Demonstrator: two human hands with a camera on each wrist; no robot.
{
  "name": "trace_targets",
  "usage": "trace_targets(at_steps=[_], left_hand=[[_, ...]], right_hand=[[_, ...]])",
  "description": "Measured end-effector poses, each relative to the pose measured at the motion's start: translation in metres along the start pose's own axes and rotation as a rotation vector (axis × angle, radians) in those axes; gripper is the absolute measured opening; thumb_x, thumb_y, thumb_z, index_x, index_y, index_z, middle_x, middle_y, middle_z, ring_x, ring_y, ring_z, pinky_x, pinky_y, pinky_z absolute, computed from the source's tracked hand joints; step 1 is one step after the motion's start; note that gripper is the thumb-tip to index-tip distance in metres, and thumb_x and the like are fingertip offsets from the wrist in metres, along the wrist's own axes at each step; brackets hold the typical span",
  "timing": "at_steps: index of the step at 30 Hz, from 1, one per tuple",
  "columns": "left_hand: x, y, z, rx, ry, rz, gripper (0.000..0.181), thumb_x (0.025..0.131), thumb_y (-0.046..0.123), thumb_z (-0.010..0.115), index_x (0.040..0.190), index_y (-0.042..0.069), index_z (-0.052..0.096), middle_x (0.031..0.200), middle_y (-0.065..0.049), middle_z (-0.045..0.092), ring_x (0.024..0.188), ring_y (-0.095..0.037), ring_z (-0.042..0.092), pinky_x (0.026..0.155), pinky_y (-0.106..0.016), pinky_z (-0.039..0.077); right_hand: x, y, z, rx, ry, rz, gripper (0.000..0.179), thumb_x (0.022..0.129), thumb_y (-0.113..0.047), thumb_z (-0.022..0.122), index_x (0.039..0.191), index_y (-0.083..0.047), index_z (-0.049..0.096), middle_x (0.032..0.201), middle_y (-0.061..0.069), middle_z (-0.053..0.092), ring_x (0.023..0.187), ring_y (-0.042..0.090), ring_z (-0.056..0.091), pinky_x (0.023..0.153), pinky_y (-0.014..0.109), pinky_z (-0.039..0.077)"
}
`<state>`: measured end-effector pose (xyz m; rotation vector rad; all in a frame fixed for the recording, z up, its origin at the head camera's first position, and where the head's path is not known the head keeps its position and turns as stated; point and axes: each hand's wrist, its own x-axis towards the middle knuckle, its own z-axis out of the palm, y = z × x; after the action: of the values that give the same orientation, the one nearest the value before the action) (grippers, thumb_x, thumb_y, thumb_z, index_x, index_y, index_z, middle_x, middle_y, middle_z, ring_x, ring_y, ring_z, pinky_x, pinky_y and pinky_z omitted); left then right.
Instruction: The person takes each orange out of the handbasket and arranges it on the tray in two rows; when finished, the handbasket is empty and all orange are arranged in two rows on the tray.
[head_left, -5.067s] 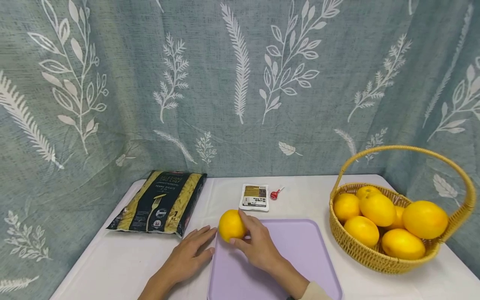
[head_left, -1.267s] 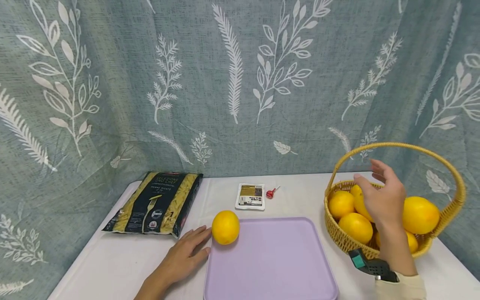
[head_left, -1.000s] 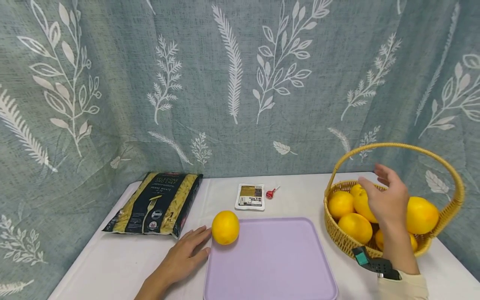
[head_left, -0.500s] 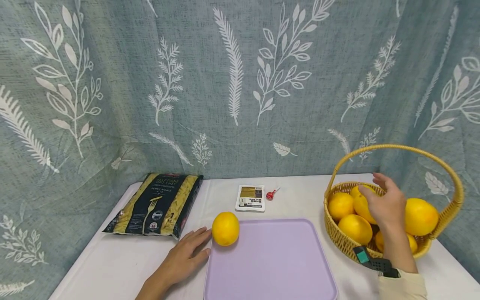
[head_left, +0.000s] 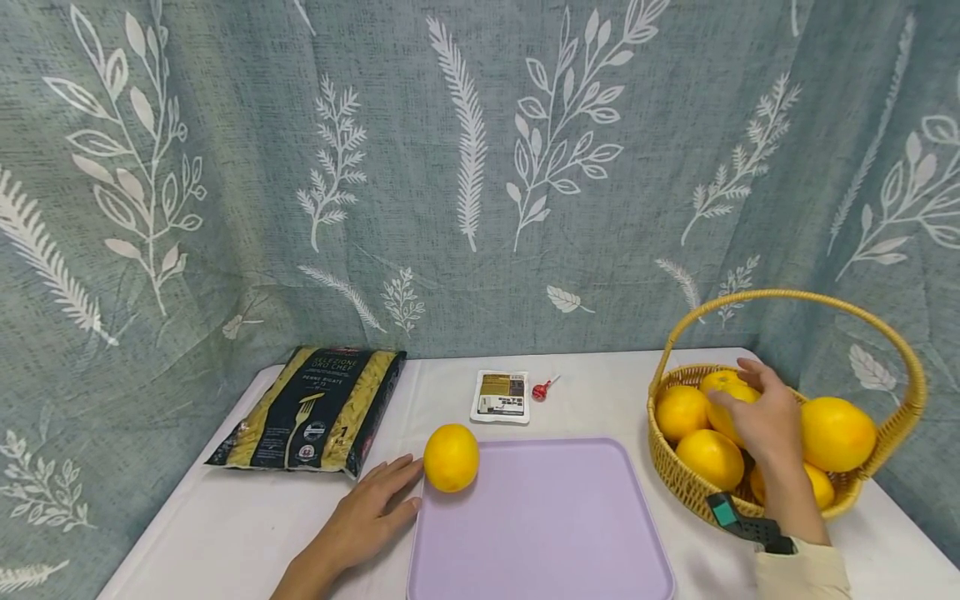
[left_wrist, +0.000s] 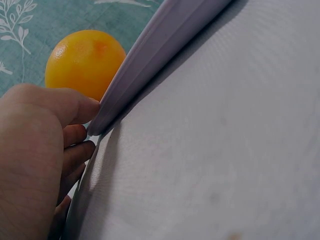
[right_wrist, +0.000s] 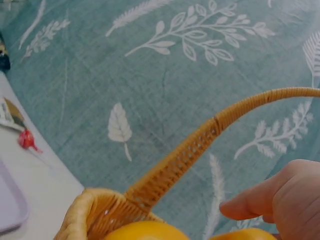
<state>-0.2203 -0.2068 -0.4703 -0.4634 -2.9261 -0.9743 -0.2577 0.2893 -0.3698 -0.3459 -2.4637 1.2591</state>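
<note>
An orange (head_left: 451, 458) sits on the far left corner of the lilac tray (head_left: 540, 533). My left hand (head_left: 367, 517) lies on the table with fingers extended, its fingertips and thumb right at the tray's left edge; in the left wrist view the thumb (left_wrist: 82, 107) is close to the orange. On the right, the wicker basket (head_left: 667, 475) holds several oranges. My right hand (head_left: 768, 421) reaches under its handle, thumb and fingers spread over a middle orange (head_left: 722, 423) and partly hiding it. In the right wrist view the thumb (right_wrist: 245, 204) shows just above an orange.
A black and yellow bag of penne pasta (head_left: 311, 408) lies at the back left. Behind the tray are a small flat sachet (head_left: 501, 397) and a red lollipop (head_left: 540, 391). The basket's tall handle (head_left: 787, 293) arches over the right hand. A patterned curtain (head_left: 480, 167) hangs behind the table.
My right hand has let go of the orange at the tray's corner and moved to the basket. Over the last second it has sunk and shifted slightly left. The left hand stays put.
</note>
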Motion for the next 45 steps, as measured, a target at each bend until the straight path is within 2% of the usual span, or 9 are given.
trace_targets(at_steps=[5,10,15,19,27,35,45], left_hand=[[0.000,0.000,-0.001,-0.005,0.008,0.009,0.054,0.097,0.036,0.065,0.146,0.017,0.057,0.154,-0.006,0.050,0.146,-0.030,0.041,0.125,-0.055,0.023],[0.001,-0.001,0.000,-0.004,0.000,0.008,0.053,0.097,0.035,0.064,0.147,0.017,0.056,0.154,-0.006,0.050,0.146,-0.029,0.041,0.125,-0.053,0.022],[0.000,-0.001,-0.001,-0.010,0.000,0.012,0.053,0.097,0.035,0.064,0.146,0.016,0.056,0.154,-0.007,0.050,0.146,-0.029,0.041,0.125,-0.053,0.022],[-0.001,-0.001,-0.001,-0.014,0.001,0.013,0.053,0.097,0.035,0.065,0.146,0.016,0.057,0.154,-0.007,0.050,0.146,-0.030,0.041,0.125,-0.054,0.022],[0.000,-0.002,0.000,-0.017,-0.006,0.003,0.054,0.097,0.036,0.065,0.146,0.018,0.057,0.154,-0.007,0.050,0.146,-0.031,0.041,0.125,-0.055,0.022],[0.000,-0.001,-0.001,-0.019,-0.003,0.006,0.054,0.096,0.036,0.065,0.146,0.018,0.057,0.154,-0.007,0.050,0.146,-0.031,0.041,0.125,-0.055,0.023],[-0.001,-0.001,-0.002,-0.018,0.004,0.002,0.053,0.096,0.036,0.065,0.146,0.017,0.057,0.154,-0.007,0.050,0.146,-0.031,0.041,0.124,-0.056,0.023]], right_hand=[[0.003,0.005,0.002,-0.090,-0.006,-0.018,0.075,0.092,-0.016,0.071,0.153,0.006,0.035,0.149,0.035,0.042,0.132,0.054,0.040,0.108,0.066,0.037],[0.003,0.008,0.002,-0.114,-0.011,0.019,0.079,0.090,-0.019,0.073,0.153,0.006,0.034,0.148,0.037,0.039,0.123,0.051,0.044,0.099,0.064,0.043],[0.002,0.011,0.001,-0.114,-0.037,0.055,0.089,0.088,-0.026,0.076,0.156,0.006,0.028,0.148,0.039,0.036,0.125,0.053,0.041,0.100,0.066,0.041],[0.002,0.012,0.002,-0.114,-0.040,0.065,0.091,0.087,-0.025,0.078,0.156,0.005,0.027,0.149,0.039,0.035,0.128,0.054,0.039,0.103,0.067,0.039],[0.002,0.012,0.004,-0.177,-0.009,0.082,0.082,0.083,-0.020,0.073,0.150,0.008,0.037,0.139,0.038,0.043,0.113,0.049,0.044,0.092,0.062,0.043],[0.002,0.012,0.005,-0.192,-0.001,0.070,0.081,0.079,-0.017,0.072,0.149,0.007,0.039,0.132,0.036,0.047,0.104,0.046,0.047,0.081,0.054,0.046],[0.003,0.012,0.006,-0.203,0.016,0.036,0.078,0.079,-0.016,0.072,0.147,0.008,0.042,0.131,0.036,0.048,0.104,0.047,0.047,0.085,0.058,0.044]])
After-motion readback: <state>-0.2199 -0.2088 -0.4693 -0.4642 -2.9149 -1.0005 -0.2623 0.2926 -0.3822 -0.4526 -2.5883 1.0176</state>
